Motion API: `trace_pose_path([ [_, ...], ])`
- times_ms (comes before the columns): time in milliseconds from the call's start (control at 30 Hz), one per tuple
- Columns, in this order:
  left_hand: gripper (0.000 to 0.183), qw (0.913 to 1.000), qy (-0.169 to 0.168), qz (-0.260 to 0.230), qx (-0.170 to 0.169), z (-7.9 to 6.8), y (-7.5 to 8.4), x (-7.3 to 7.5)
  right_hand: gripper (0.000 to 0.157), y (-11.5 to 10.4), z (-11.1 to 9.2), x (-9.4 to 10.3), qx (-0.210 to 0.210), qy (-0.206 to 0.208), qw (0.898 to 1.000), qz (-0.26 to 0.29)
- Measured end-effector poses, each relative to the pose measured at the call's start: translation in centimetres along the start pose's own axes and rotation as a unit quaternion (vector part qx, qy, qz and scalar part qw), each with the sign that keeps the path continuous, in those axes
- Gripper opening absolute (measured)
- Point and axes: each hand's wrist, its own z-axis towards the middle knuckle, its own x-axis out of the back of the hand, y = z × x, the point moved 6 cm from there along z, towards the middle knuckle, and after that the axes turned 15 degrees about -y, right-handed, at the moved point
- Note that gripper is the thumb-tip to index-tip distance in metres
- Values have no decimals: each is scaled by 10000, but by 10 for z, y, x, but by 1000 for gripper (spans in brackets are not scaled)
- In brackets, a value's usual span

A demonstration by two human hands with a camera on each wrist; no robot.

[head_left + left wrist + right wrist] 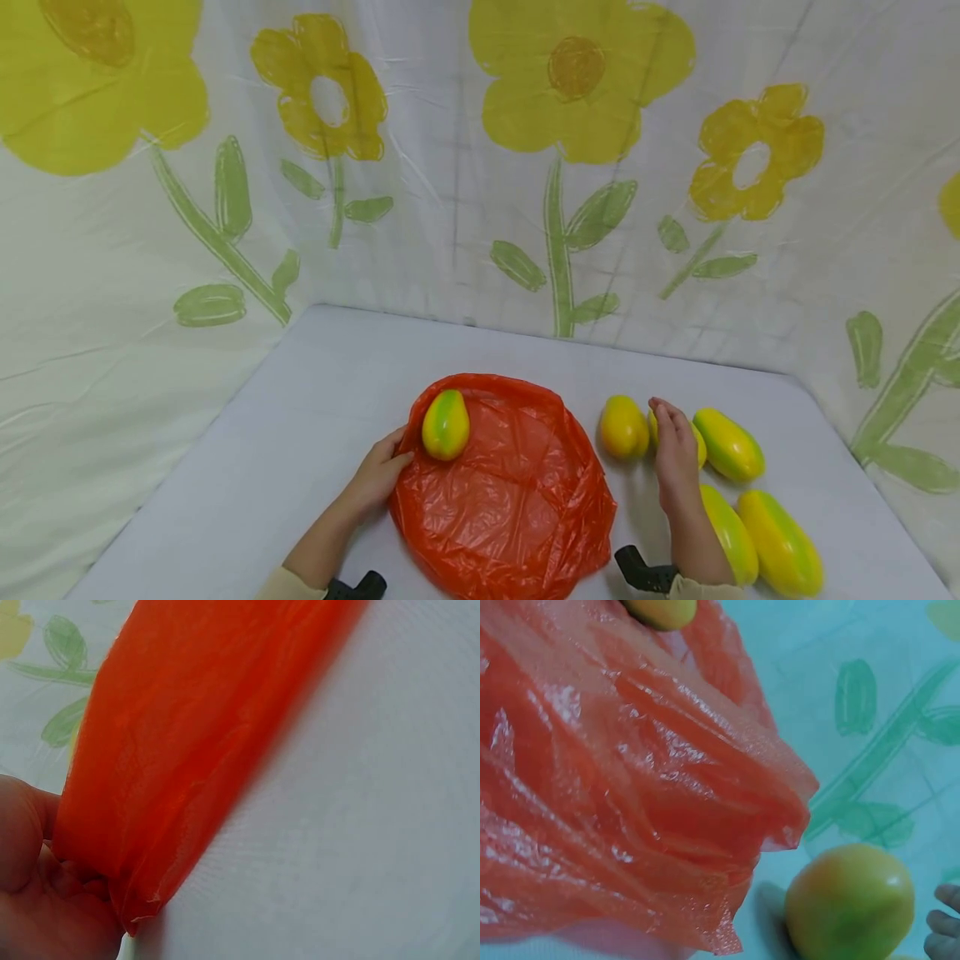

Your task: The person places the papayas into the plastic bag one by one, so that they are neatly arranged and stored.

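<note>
A red plastic bag [510, 500] lies spread with its mouth opened wide on the white table. My left hand [378, 475] pinches the bag's left rim; the left wrist view shows the thumb and fingers on the red plastic [180, 742]. Inside the bag, near that hand, is a yellow-green papaya [446, 425]. To the right of the bag my right hand [675, 458] hovers with fairly straight fingers, partly hiding a papaya [701, 447] behind it. Just left of that hand lies another papaya [624, 427]. Fingertips [945, 926] show at the right wrist view's edge, apart from a papaya [851, 900].
More papayas lie right of my right hand: one at the back [729, 445] and two in front, the inner one [727, 533] partly behind my forearm and the outer one [782, 542] beside it. A flower-printed curtain [435, 208] hangs behind the table [300, 400].
</note>
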Motion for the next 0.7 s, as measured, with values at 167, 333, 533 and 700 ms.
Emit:
trace_pose_path([
  [167, 49, 10000, 7, -16, -8, 0, 0, 0, 59, 8, 3, -2, -92, -137, 9998, -57],
  [333, 49, 10000, 15, -2, -2, 0, 0, 0, 55, 18, 7, -5, -259, -329, 9988, -238],
  [533, 49, 10000, 29, -67, 16, 0, -2, 1, 46, 25, 13, -8, -160, -362, 9988, -274],
  [700, 49, 9999, 55, -108, 70, 1, -3, 1, 41, 29, 16, -10, -58, -207, 9990, -384],
])
